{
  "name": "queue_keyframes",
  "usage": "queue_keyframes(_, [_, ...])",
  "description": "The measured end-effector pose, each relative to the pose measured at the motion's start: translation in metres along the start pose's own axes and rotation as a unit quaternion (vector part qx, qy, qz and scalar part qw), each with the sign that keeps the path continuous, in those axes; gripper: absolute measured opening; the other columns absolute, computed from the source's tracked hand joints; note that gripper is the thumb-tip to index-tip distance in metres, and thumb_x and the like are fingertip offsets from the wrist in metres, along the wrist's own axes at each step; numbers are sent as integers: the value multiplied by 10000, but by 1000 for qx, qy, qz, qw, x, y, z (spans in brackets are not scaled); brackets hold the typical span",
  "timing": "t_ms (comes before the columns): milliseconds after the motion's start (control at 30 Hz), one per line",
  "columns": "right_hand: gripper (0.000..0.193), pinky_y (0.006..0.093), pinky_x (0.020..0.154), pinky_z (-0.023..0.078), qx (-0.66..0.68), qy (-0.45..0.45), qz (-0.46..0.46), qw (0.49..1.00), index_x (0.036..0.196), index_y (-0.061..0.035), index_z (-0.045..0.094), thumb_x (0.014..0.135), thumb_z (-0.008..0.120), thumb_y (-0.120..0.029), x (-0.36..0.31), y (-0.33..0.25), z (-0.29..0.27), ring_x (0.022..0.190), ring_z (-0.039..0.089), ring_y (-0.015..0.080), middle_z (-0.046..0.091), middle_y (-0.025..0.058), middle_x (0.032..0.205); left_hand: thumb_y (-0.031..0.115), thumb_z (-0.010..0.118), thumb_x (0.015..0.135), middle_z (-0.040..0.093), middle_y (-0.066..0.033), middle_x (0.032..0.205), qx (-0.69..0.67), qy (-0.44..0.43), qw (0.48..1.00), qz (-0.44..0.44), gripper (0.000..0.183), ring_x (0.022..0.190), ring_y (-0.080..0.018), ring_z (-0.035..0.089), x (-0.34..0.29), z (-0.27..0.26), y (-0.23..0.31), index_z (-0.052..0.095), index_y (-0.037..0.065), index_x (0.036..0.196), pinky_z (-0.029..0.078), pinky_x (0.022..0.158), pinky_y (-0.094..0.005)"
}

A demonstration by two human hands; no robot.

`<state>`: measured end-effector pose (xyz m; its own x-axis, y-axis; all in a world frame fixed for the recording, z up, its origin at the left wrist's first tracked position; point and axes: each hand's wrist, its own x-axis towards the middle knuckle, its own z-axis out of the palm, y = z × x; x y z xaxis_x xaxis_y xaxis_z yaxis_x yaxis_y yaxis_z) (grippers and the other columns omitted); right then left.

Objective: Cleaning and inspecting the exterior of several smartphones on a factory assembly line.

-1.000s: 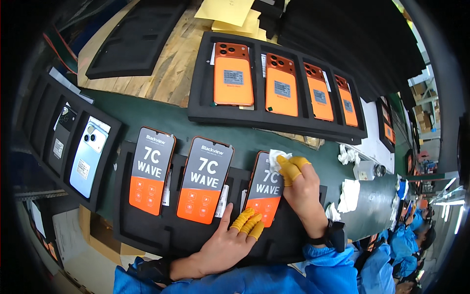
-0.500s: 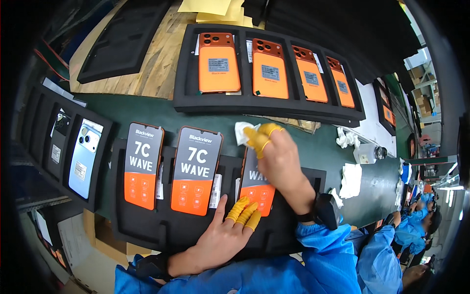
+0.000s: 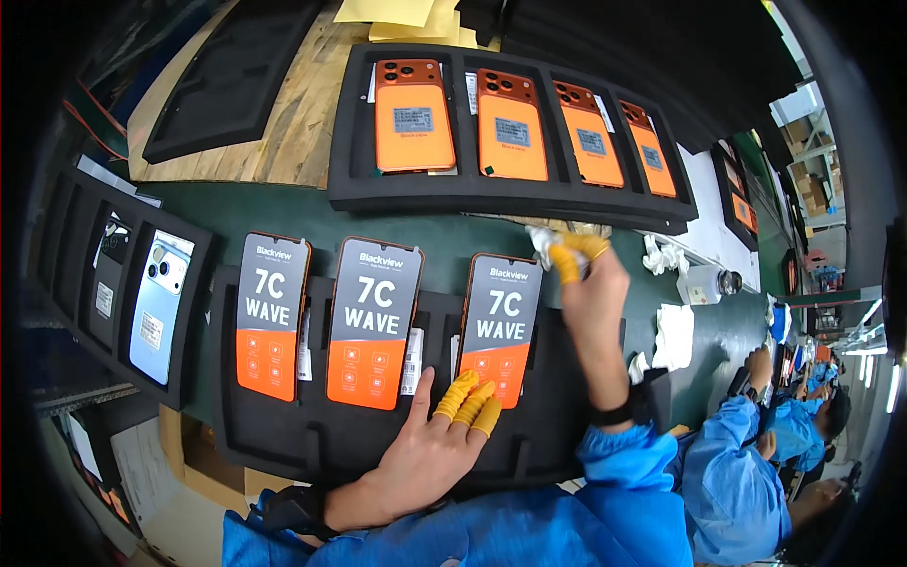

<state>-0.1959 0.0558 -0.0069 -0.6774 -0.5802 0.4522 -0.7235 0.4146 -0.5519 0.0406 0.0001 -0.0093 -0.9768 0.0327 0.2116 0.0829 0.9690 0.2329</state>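
A smartphone (image 3: 499,331) with a grey and orange screen film stands in a black foam tray (image 3: 269,430). On its lower edge rest the yellow-sleeved fingertips of my left hand (image 3: 416,472), stretched out and gripping nothing. Above and right of that phone, my right hand (image 3: 595,302), also in yellow finger cots, pinches a crumpled white wipe (image 3: 540,243), slightly blurred. The wipe is apart from the screen. Two matching phones, one in the middle (image 3: 373,326) and one at the left (image 3: 271,321), lie in the same tray.
A second foam tray (image 3: 510,197) across the table holds several orange phones, backs up. At the left, another tray (image 3: 194,312) has a blue phone (image 3: 162,312). White wipes (image 3: 674,337) and a clear bottle (image 3: 704,283) lie at the right, near co-workers in blue sleeves (image 3: 737,472).
My right hand has lifted off the right phone's screen with the wipe and moved to the right, uncovering the whole screen. My left hand stays at the phone's lower edge.
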Motion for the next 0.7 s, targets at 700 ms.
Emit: queue_keyframes(700, [360, 357, 633, 444, 13, -181, -306, 935, 948, -46, 653, 588, 633, -56, -60, -28, 0, 746, 536, 244, 544, 89, 842, 172, 563, 805, 647, -132, 1010, -22, -27, 999, -16, 328, 905, -196, 642, 0, -7, 1, 594, 34, 1101, 218, 1024, -609])
